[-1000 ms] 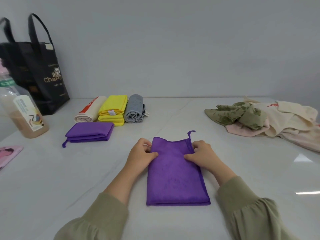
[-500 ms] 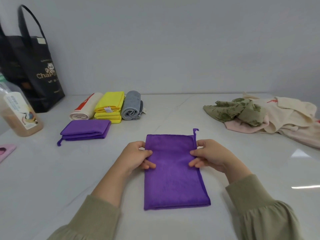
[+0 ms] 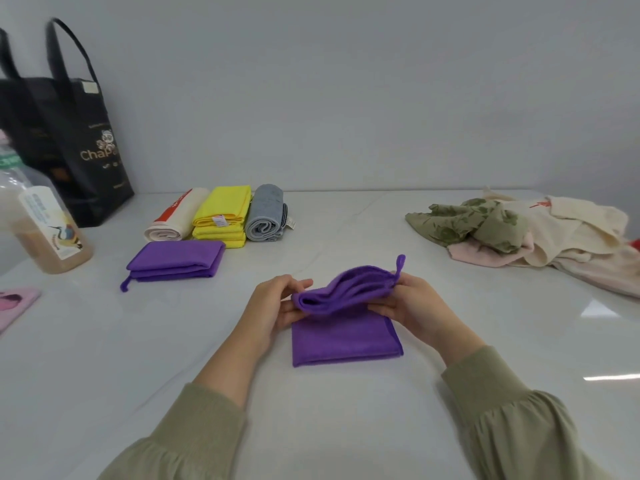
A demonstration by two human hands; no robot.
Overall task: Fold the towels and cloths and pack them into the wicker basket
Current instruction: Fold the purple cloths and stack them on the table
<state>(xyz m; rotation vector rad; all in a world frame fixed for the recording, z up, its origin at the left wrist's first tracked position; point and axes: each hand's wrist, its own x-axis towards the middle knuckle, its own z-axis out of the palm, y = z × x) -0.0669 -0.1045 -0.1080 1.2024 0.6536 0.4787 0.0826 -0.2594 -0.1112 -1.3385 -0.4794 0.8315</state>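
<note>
1. Your left hand pinches the left corner of the purple cloth, with its fingertips reaching over the raised edge.
2. Your right hand pinches the right corner, and there's the small hanging loop poking up just beside your fingers.
3. Between your hands the far end of the cloth is lifted off the table and sags in soft layers. The near half lies flat on the table, right in front of you.
4. Olive-green sleeves cover both of your forearms, stopping short of the wrists.
5. Look out to your left and further back: a folded purple cloth lies flat, its own loop trailing off the near-left corner.
6. Just behind it is a tidy row, side by side. From left to right you have a rolled white towel with a red stripe, a stack of folded yellow cloths, and a rolled grey towel.
7. Over on your far right, well apart from the cloth in your hands, sits a heap of unfolded cloths. A green leaf-print piece is on the left, cream ones lie on top and to the right, and pale pink shows underneath.
8. At the far left a black tote bag stands against the wall with its handles up.
9. In front of the bag is a plastic bottle of brownish liquid with a bird on its label.
10. A flat pink item lies at the left edge, cut off by the frame.
</note>
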